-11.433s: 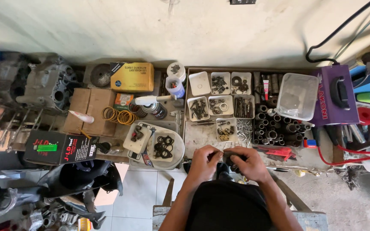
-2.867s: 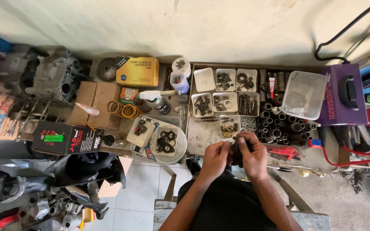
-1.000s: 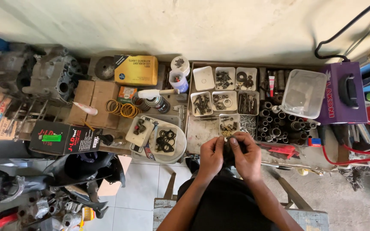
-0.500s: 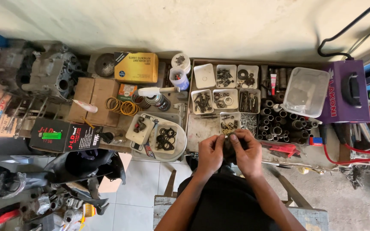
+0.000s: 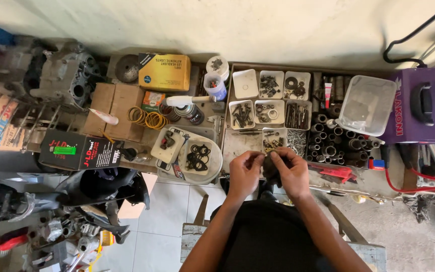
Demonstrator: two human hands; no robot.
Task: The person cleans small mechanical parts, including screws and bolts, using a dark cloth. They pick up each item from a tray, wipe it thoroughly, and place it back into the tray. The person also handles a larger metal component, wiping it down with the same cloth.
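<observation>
My left hand point(image 5: 244, 174) and my right hand point(image 5: 291, 173) meet at the near edge of the low bench, fingers pinched together on a small dark part point(image 5: 270, 168) held between them. Most of that part is hidden by the fingers. Just beyond my fingertips sits a small white tray of brass and dark fittings point(image 5: 274, 140) inside a shallow parts box point(image 5: 236, 151). My forearms come up from the bottom of the view over my dark lap.
Small white trays of bolts and washers point(image 5: 271, 112) and a cluster of sockets point(image 5: 334, 143) fill the box. A clear tub point(image 5: 367, 105), purple case point(image 5: 415, 107), round tray with black O-rings point(image 5: 198, 158), yellow box point(image 5: 164, 72), black box point(image 5: 79, 151) and engine casings point(image 5: 51, 75) surround it.
Over the frames both hands stay together on the dark part, shifting slightly up toward the fittings tray. The camera has drifted a little, moving the bench rightward in view.
</observation>
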